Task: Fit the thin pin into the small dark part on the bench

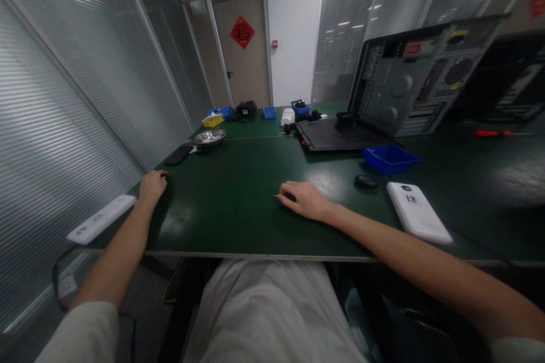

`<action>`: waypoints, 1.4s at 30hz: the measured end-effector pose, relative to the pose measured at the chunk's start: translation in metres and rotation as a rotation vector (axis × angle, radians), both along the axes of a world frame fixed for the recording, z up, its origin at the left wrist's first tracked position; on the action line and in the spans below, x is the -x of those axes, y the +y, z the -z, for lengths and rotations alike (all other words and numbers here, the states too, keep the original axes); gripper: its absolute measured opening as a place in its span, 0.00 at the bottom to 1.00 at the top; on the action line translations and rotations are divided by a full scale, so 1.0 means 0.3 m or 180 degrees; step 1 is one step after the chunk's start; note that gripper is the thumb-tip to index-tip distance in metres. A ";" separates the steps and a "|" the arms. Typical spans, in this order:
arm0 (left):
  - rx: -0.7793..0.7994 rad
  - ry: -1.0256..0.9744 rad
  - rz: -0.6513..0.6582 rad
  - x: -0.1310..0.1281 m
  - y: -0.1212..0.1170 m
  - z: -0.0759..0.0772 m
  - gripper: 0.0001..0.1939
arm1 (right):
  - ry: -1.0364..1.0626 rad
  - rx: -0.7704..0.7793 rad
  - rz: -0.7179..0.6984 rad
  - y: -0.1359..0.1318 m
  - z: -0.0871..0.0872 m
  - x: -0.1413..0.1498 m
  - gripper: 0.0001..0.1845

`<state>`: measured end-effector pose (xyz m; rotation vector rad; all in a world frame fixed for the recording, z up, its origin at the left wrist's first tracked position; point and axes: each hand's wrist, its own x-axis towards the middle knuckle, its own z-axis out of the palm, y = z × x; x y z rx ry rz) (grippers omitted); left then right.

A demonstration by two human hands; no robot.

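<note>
My left hand (pixel 153 186) rests at the left side of the green table, its fingers curled together. A dark spot shows at the fingers, too small to name. The nearest thing beyond it is a flat black phone-like slab (pixel 179 155). Near the middle of the table lies my right hand (pixel 304 199), low over the surface, with thumb and fingers bent towards each other. A tiny pale tip sticks out at its fingertips, and I cannot make out what it is. To its right sit a black computer mouse (pixel 365 181) and a blue plastic tray (pixel 389 159).
A white device marked with digits (pixel 419 212) lies right, another white device (pixel 102 219) at the left edge. An open computer case (pixel 400 82) stands behind a black panel (pixel 336 135). A metal bowl (pixel 210 136), small bins and a red screwdriver (pixel 494 133) lie farther off.
</note>
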<state>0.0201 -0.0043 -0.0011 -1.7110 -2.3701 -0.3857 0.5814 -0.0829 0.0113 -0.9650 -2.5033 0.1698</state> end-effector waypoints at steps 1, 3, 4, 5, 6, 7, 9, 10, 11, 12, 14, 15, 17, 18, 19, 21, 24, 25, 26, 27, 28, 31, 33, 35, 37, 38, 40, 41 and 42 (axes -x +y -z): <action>-0.0081 -0.0070 0.0092 -0.016 0.002 -0.005 0.22 | -0.0002 0.0004 0.0001 0.000 0.001 0.000 0.12; -0.0209 -0.0363 0.0333 -0.076 0.006 -0.021 0.21 | -0.0017 0.0007 0.0009 0.001 0.001 -0.001 0.12; -0.0234 -0.0555 0.0483 -0.122 0.007 -0.031 0.20 | -0.0032 0.0009 0.0012 0.001 0.001 -0.001 0.12; -0.0215 -0.0758 0.0663 -0.178 0.007 -0.042 0.20 | -0.0047 0.0008 0.0016 0.001 0.001 -0.001 0.12; -0.0157 -0.0955 0.0882 -0.243 0.002 -0.052 0.19 | -0.0063 0.0009 0.0015 0.000 0.000 0.000 0.12; -0.0073 -0.1132 0.1172 -0.317 -0.006 -0.062 0.19 | -0.0072 0.0005 0.0017 0.000 0.000 0.000 0.12; 0.0135 -0.1437 0.1908 -0.483 -0.036 -0.076 0.20 | -0.0077 -0.0015 0.0028 -0.001 -0.001 0.001 0.12; 0.0233 -0.1531 0.2304 -0.570 -0.056 -0.080 0.20 | -0.0074 -0.0024 0.0032 -0.001 -0.001 0.002 0.12; 0.0311 -0.1577 0.2670 -0.656 -0.078 -0.081 0.20 | -0.0071 -0.0030 0.0041 -0.002 0.000 0.003 0.12; 0.0361 -0.1589 0.3001 -0.738 -0.100 -0.079 0.20 | -0.0070 -0.0035 0.0056 -0.003 0.000 0.004 0.11; 0.0466 -0.1626 0.3505 -0.880 -0.140 -0.067 0.20 | -0.0076 -0.0035 0.0099 -0.004 0.002 0.006 0.11; 0.0514 -0.1652 0.3681 -0.935 -0.154 -0.057 0.20 | -0.0081 -0.0038 0.0132 -0.005 0.002 0.006 0.10; 0.0536 -0.1722 0.3864 -1.006 -0.171 -0.034 0.20 | -0.0098 -0.0063 0.0210 -0.005 0.003 0.007 0.09; 0.0514 -0.1766 0.3889 -1.023 -0.174 -0.021 0.20 | -0.0108 -0.0076 0.0244 -0.004 0.003 0.007 0.09; 0.0476 -0.1811 0.3880 -1.029 -0.175 -0.010 0.20 | -0.0120 -0.0085 0.0271 -0.004 0.003 0.006 0.09; 0.0400 -0.1896 0.3815 -1.023 -0.173 0.006 0.21 | -0.0155 -0.0074 0.0297 -0.003 0.001 0.005 0.09; 0.0400 -0.1972 0.3743 -1.003 -0.174 0.008 0.21 | -0.0237 -0.0022 0.0320 -0.004 -0.006 0.003 0.09; 0.0432 -0.1986 0.3734 -1.000 -0.177 0.004 0.21 | -0.0272 -0.0006 0.0328 -0.006 -0.009 0.003 0.09; 0.0466 -0.1998 0.3726 -0.999 -0.181 -0.001 0.21 | -0.0302 0.0010 0.0332 -0.007 -0.012 0.003 0.09; 0.0492 -0.2004 0.3712 -1.000 -0.185 -0.006 0.20 | -0.0329 0.0027 0.0330 -0.009 -0.015 0.003 0.09; 0.0502 -0.2000 0.3693 -1.002 -0.190 -0.011 0.20 | -0.0353 0.0048 0.0323 -0.010 -0.018 0.003 0.09; 0.0457 -0.1945 0.3653 -1.006 -0.202 -0.019 0.18 | -0.0394 0.0090 0.0310 -0.013 -0.023 0.004 0.09; 0.0418 -0.1905 0.3664 -1.006 -0.205 -0.020 0.17 | -0.0393 0.0084 0.0312 -0.014 -0.022 0.005 0.10; 0.0396 -0.1909 0.3678 -1.006 -0.205 -0.019 0.15 | -0.0381 0.0062 0.0299 -0.015 -0.019 0.006 0.10; 0.0398 -0.1986 0.3671 -1.008 -0.206 -0.019 0.15 | -0.0349 0.0039 0.0272 -0.018 -0.017 0.007 0.10; 0.0414 -0.2058 0.3658 -1.010 -0.206 -0.019 0.15 | -0.0316 0.0030 0.0253 -0.019 -0.016 0.008 0.10; 0.0476 -0.2267 0.3604 -1.014 -0.207 -0.020 0.15 | -0.0204 0.0022 0.0212 -0.022 -0.016 0.010 0.11; 0.0517 -0.2385 0.3563 -1.015 -0.208 -0.021 0.15 | -0.0139 0.0022 0.0189 -0.023 -0.017 0.011 0.11; 0.0556 -0.2493 0.3517 -1.015 -0.208 -0.022 0.15 | -0.0078 0.0023 0.0165 -0.024 -0.017 0.012 0.11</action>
